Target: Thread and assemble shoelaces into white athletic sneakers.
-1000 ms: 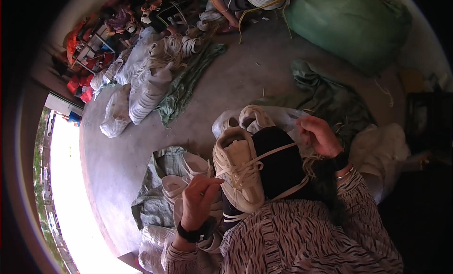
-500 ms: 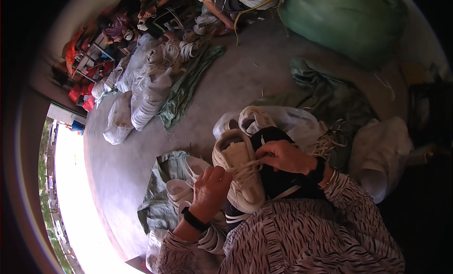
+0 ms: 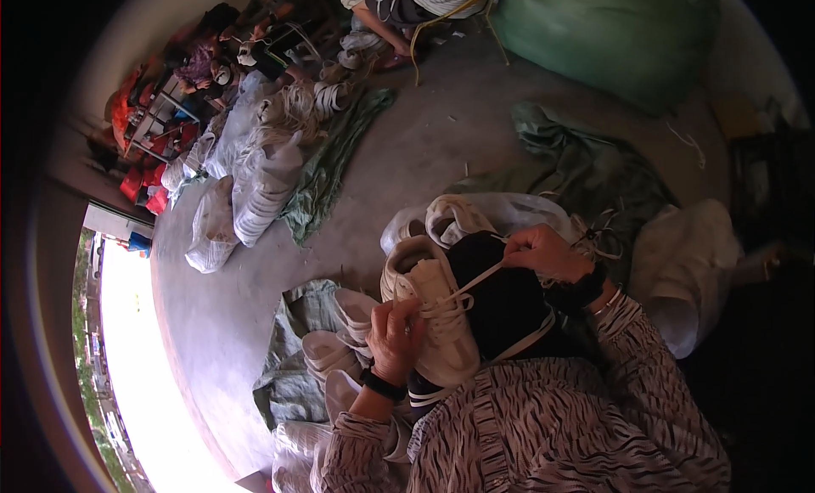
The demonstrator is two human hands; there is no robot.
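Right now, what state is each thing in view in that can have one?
Cream shoe, upright, laced
Right hand, fingers pinching a lace strand
Lace strand, stretched straight from the shoe
Left hand, fingers curled beside the laces, grip unclear
Pale shoes at left, grouped closely
Large green sack, bulging
Dark green cloth, crumpled on the floor

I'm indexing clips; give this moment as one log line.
left hand: at pale shoe, grip unclear; right hand: pinching stretched lace; shoe: on dark cloth, toe toward wearer; nearby: other shoes
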